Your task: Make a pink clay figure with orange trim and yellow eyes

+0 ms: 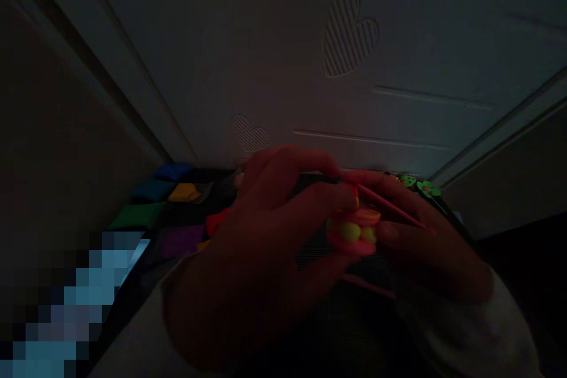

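Observation:
In the dim light, both hands meet around a small layered piece (353, 234), which has pink discs above and below with rounded yellow balls between them. My left hand (274, 207) is closed at its upper side, its thumb against a small reddish part, and its lower fingers lie in shadow. My right hand (416, 236) is closed at the piece's right side, with the thumb touching it. A thin pink strip (394, 208) slants from the left fingertips across the right hand. Exactly how the fingers grip is partly hidden.
Behind stands a pale panel (283, 59) with raised striped hearts. Blue, green (138, 215), yellow and purple (182, 240) soft packets lie at left. Green flower shapes (427, 189) lie at right. A bright pixelated screen-like area (75, 301) fills the lower left.

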Available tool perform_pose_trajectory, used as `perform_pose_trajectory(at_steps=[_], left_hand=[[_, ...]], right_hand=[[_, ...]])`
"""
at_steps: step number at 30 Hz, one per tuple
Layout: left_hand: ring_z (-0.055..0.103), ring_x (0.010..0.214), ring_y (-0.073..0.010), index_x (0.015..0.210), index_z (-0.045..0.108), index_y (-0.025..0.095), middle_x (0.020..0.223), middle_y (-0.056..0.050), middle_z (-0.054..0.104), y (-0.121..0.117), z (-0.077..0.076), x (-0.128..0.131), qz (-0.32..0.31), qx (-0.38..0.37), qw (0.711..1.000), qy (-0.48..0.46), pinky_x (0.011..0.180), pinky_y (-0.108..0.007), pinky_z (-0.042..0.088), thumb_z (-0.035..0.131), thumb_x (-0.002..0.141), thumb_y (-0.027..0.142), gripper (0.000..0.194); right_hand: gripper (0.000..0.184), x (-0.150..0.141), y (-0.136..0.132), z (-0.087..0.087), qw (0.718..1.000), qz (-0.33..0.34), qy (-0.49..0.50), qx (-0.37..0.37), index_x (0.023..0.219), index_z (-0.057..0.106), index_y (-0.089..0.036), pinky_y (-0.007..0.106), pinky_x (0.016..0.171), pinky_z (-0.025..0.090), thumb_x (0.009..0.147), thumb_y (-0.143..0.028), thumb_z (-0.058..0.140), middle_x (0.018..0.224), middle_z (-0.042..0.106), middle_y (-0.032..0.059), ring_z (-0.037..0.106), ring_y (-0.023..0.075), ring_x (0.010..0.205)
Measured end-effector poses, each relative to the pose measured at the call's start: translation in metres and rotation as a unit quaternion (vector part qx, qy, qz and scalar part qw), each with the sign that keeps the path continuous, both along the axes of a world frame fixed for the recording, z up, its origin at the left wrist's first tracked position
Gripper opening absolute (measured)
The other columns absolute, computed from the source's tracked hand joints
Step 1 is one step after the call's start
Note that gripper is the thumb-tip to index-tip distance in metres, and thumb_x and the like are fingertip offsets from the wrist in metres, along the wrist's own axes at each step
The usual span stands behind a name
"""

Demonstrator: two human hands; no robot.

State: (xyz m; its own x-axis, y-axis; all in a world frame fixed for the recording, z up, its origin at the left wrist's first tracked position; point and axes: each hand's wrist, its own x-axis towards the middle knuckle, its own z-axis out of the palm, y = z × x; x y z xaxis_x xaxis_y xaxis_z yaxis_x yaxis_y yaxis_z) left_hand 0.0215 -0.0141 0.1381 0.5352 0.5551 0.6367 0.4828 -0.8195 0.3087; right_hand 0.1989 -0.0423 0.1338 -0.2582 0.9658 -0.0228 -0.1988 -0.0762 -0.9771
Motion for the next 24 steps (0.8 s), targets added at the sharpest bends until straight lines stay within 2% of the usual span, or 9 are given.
perform_pose_trajectory(at_steps=[4, 13, 24], left_hand=[[0.044, 0.101, -0.0192, 0.091, 0.052, 0.026, 0.107, -0.001, 0.045, 0.001, 0.0005, 0.0014, -0.004, 0.002, 1.0, -0.004, 0.089, -0.036, 0.039, 0.057, 0.07, 0.032, 0.023], [0.044, 0.1, -0.0166, 0.092, 0.051, 0.023, 0.106, -0.002, 0.045, 0.0009, 0.0007, 0.0012, -0.015, 0.008, 1.0, -0.006, 0.089, -0.034, 0.038, 0.058, 0.07, 0.028, 0.024], [0.044, 0.101, -0.0197, 0.091, 0.052, 0.024, 0.107, -0.002, 0.046, 0.0015, 0.0005, 0.0014, -0.017, -0.005, 1.0, -0.008, 0.085, -0.035, 0.041, 0.058, 0.069, 0.028, 0.023]], right_hand=[[0.042, -0.0009, -0.0002, 0.0004, 1.0, 0.005, -0.001, 0.002, 0.108, 0.046, -0.026, 0.03, 0.078, 0.047, 0.069, -0.024, 0.06, 0.116, 0.051, 0.0031, 0.056, 0.018, 0.095], [0.041, -0.0042, -0.0016, -0.0003, 1.0, -0.015, 0.01, 0.014, 0.104, 0.048, -0.027, 0.025, 0.074, 0.05, 0.068, -0.015, 0.061, 0.109, 0.056, 0.0, 0.059, 0.014, 0.09], [0.042, -0.0047, -0.0018, 0.0014, 1.0, -0.025, -0.004, 0.011, 0.104, 0.048, -0.028, 0.027, 0.076, 0.05, 0.067, -0.015, 0.062, 0.107, 0.057, 0.0002, 0.059, 0.0149, 0.089]])
